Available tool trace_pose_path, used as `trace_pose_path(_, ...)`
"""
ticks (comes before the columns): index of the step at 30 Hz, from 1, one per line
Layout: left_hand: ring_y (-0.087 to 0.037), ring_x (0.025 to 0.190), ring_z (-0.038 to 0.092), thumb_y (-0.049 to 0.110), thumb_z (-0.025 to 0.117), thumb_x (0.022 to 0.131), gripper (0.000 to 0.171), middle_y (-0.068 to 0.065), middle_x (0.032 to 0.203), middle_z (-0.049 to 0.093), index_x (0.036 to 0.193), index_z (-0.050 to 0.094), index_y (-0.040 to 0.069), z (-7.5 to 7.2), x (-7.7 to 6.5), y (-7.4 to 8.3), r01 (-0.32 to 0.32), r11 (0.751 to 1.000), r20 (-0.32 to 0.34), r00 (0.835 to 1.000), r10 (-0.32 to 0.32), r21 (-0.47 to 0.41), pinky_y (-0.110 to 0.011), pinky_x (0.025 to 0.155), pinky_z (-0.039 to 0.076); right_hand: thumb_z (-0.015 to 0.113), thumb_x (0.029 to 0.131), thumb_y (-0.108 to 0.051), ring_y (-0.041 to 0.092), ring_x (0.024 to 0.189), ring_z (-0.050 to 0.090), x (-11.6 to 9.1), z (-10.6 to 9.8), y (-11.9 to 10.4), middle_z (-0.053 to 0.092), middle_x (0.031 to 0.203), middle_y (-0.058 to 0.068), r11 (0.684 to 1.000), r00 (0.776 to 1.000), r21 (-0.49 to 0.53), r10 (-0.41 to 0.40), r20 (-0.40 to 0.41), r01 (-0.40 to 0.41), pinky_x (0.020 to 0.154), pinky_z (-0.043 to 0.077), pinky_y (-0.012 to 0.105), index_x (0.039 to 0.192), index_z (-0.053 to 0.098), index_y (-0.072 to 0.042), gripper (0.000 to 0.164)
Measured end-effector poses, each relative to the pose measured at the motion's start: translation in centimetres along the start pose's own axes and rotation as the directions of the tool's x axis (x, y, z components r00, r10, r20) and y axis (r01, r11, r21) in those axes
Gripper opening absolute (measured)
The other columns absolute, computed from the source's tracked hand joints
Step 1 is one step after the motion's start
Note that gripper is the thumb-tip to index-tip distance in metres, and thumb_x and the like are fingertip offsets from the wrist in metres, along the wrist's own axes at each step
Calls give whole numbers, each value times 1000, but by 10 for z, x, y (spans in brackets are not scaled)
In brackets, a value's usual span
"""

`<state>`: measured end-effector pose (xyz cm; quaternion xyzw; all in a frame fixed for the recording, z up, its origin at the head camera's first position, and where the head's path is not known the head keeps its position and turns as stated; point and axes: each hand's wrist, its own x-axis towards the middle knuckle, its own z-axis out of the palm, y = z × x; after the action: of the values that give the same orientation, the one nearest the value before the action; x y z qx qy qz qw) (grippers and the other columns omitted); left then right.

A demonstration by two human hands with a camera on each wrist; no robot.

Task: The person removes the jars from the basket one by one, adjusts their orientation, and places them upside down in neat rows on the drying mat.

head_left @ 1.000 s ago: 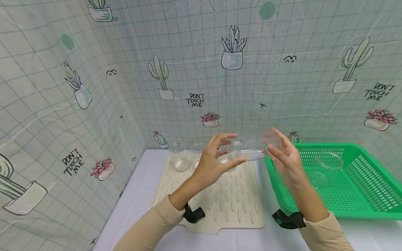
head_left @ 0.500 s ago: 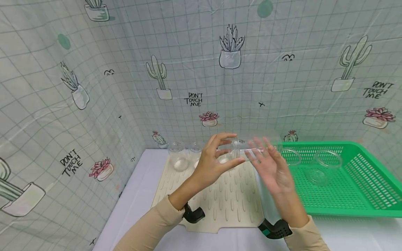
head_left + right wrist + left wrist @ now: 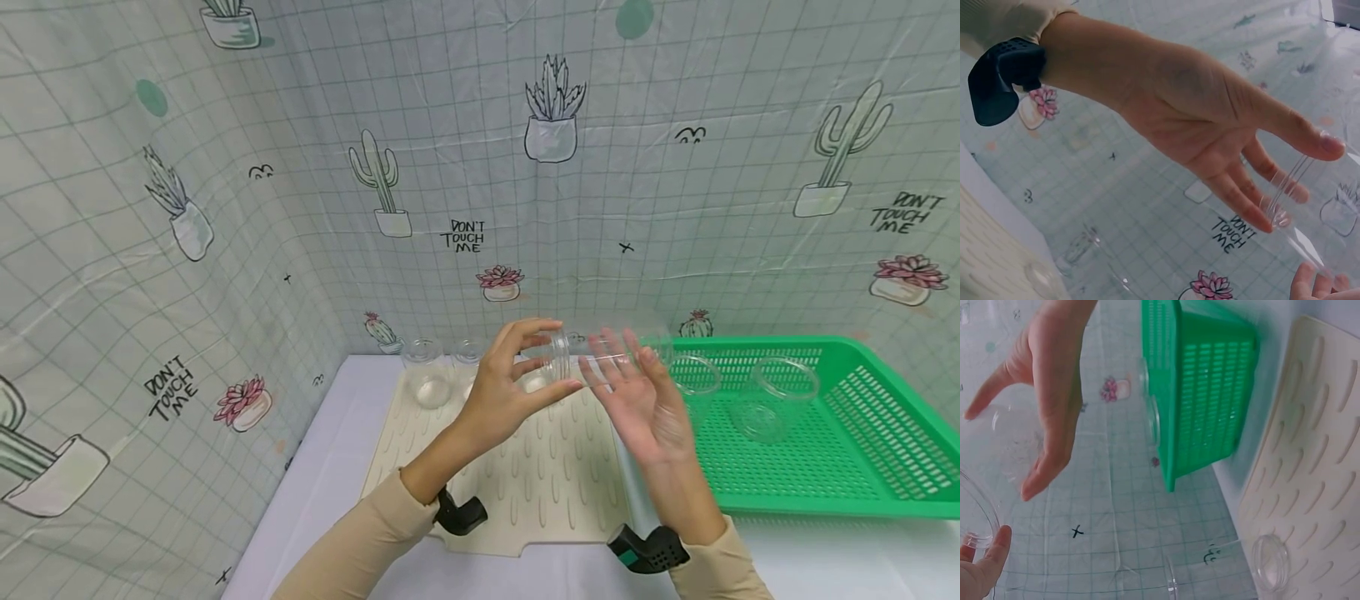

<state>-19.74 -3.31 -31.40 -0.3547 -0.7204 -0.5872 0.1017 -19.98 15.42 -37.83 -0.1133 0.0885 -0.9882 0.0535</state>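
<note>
A clear jar [image 3: 564,354] lies sideways in the air between my two hands, above the back of a cream ridged mat [image 3: 532,500]. At its ringed end my left hand [image 3: 498,383] grips it, thumb below and fingers above. My right hand [image 3: 647,408] holds the other end, palm showing. In the right wrist view the right hand [image 3: 1210,112] has its thumb on one side of the jar [image 3: 1291,187] and fingers on the other. The left wrist view shows left fingertips [image 3: 997,550] on the jar's rim. Being transparent, the jar's outline is faint.
Clear jars [image 3: 427,379] stand along the mat's back edge, partly hidden behind my left hand. To the right sits a green perforated basket [image 3: 840,502] holding two clear jars [image 3: 776,404]. A cactus-print curtain [image 3: 555,208] hangs close behind the white table [image 3: 315,492].
My right hand has shifted left along the jar over the last second, its fingers coming round the body. The left hand keeps its grip, nearly still. The head view has moved slightly.
</note>
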Motion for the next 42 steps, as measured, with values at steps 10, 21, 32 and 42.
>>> trace_pose_path(10,-20,119,43,9,73,78,60,-5,131,39,130,44,12,-6,-1,1,0,998,28,1000,-1,55,-39,92,45,45,95,-11,26,136,20,2,0,3,13,151,5,1000,999,-24,-12,-31,11,110,19,44,147,13,-20,62)
trace_pose_path(21,-11,121,38,22,77,76,72,4,137,36,137,39,20,-19,-8,-24,-24,968,-12,1000,28,248,-34,96,40,47,94,-11,28,135,20,12,1,4,27,141,7,975,999,-221,-36,6,37,107,25,45,137,25,-15,49)
trace_pose_path(32,-4,130,26,48,68,78,79,19,143,26,142,23,39,-45,-30,-54,122,923,-59,992,-108,364,-46,102,31,50,92,-7,33,135,21,25,3,10,39,133,9,935,999,-354,-36,-9,31,108,20,49,119,42,-10,28)
trace_pose_path(42,-10,134,18,57,60,80,83,18,147,16,145,12,38,-73,-63,-73,253,841,-94,967,-237,479,-53,102,27,53,91,-9,30,131,30,31,1,24,42,126,7,889,999,-457,-28,-42,6,106,24,50,128,32,-15,42)
